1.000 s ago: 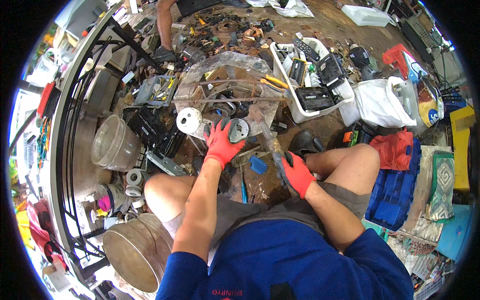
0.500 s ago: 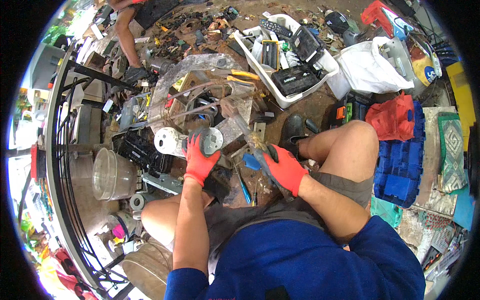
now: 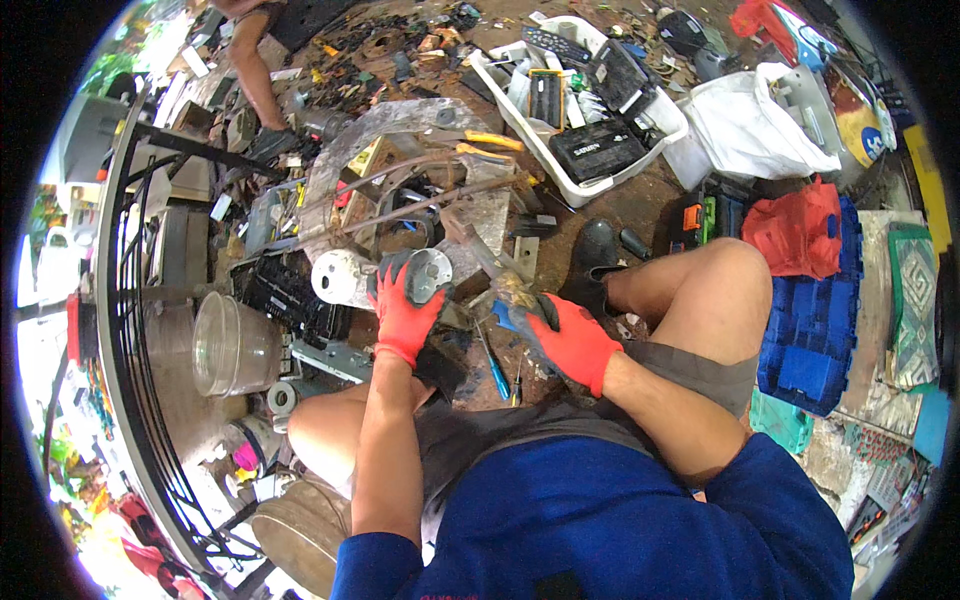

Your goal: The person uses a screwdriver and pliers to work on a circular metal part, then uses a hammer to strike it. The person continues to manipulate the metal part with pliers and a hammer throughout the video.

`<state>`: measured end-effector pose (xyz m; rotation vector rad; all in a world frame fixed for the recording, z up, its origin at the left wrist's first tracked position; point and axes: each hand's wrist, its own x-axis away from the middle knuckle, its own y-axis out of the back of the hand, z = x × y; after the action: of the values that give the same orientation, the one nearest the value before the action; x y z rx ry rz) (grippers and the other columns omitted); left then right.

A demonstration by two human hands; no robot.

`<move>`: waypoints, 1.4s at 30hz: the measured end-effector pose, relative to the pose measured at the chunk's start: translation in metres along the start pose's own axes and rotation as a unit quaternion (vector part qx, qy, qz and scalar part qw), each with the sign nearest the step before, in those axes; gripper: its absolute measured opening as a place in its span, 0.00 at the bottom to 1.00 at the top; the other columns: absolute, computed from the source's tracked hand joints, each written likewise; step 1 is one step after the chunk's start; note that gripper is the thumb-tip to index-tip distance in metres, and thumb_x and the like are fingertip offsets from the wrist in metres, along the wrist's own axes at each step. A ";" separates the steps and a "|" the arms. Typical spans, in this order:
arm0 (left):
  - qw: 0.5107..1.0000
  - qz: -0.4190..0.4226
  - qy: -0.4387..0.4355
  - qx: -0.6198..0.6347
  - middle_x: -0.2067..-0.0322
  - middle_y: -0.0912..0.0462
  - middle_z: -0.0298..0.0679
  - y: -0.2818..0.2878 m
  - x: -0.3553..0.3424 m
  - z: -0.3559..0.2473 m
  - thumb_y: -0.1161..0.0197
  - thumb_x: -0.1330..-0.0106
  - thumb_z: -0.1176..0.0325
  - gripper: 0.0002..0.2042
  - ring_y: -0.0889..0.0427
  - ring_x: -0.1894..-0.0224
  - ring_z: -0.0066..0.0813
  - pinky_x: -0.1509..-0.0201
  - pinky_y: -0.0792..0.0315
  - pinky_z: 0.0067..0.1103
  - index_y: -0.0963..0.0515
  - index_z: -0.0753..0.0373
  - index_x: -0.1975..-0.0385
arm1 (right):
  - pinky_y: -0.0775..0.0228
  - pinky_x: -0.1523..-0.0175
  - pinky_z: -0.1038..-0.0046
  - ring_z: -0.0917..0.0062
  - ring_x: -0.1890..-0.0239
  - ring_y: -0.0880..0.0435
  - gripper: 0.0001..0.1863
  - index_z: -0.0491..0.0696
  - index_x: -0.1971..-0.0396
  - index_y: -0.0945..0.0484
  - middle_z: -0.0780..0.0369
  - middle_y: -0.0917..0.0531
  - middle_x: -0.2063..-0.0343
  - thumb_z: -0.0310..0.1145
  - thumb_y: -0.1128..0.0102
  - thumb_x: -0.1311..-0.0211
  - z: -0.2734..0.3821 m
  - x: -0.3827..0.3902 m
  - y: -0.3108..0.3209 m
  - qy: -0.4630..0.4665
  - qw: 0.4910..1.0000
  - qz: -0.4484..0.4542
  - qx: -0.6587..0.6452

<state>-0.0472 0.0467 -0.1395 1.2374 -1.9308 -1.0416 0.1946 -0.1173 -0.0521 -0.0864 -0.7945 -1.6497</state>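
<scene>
My left hand (image 3: 407,310), in a red glove with grey fingers, is closed over a white metal part (image 3: 342,277). The part has two round ends with holes and rests at the near edge of a worn grey slab (image 3: 345,190). My right hand (image 3: 570,340), gloved alike, is wrapped round the handle of a hammer-like tool (image 3: 485,258), whose grip looks rough and taped. The tool slants up and left towards the slab; its head is hard to make out. A blue-handled screwdriver (image 3: 497,378) lies on the ground between my legs.
Beyond the slab stands a white bin (image 3: 560,190) of electronic scrap. Pliers with orange handles (image 3: 490,142) lie on the slab. A clear tub (image 3: 235,345) and black metal rack (image 3: 130,300) are left; a blue plastic case (image 3: 805,340) is right. Another person's leg (image 3: 252,75) shows far left.
The whole view has shifted slightly. Relative to the slab, the tool's head looks a little lower; both hands keep their hold.
</scene>
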 end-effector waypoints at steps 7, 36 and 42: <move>0.999 -0.036 0.022 -0.023 0.34 0.32 0.44 0.000 0.003 -0.014 0.23 0.50 0.51 0.42 0.41 0.28 0.50 0.24 0.55 0.49 0.33 0.55 0.33 | 0.27 0.43 0.58 0.49 0.46 0.20 0.29 0.42 0.40 0.27 0.43 0.18 0.51 0.48 0.43 0.32 -0.002 -0.001 -0.018 0.060 0.997 -0.002 0.043; 0.999 -0.020 0.038 0.007 0.32 0.32 0.43 0.005 0.001 -0.015 0.24 0.52 0.46 0.44 0.43 0.26 0.49 0.24 0.55 0.49 0.32 0.54 0.33 | 0.31 0.39 0.58 0.50 0.44 0.21 0.28 0.38 0.37 0.31 0.41 0.21 0.47 0.40 0.42 0.31 0.004 0.004 -0.017 0.190 0.978 -0.076 -0.028; 0.997 -0.061 0.040 0.019 0.32 0.33 0.45 0.014 0.002 -0.021 0.25 0.52 0.46 0.43 0.43 0.26 0.46 0.23 0.56 0.49 0.32 0.57 0.34 | 0.25 0.62 0.69 0.71 0.64 0.18 0.28 0.44 0.33 0.37 0.53 0.18 0.57 0.44 0.50 0.25 0.038 -0.025 0.001 0.023 0.996 0.066 -0.048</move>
<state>-0.0366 0.0426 -0.1172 1.4127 -1.8398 -1.0044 0.1882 -0.0760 -0.0350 -0.1636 -0.6609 -1.5589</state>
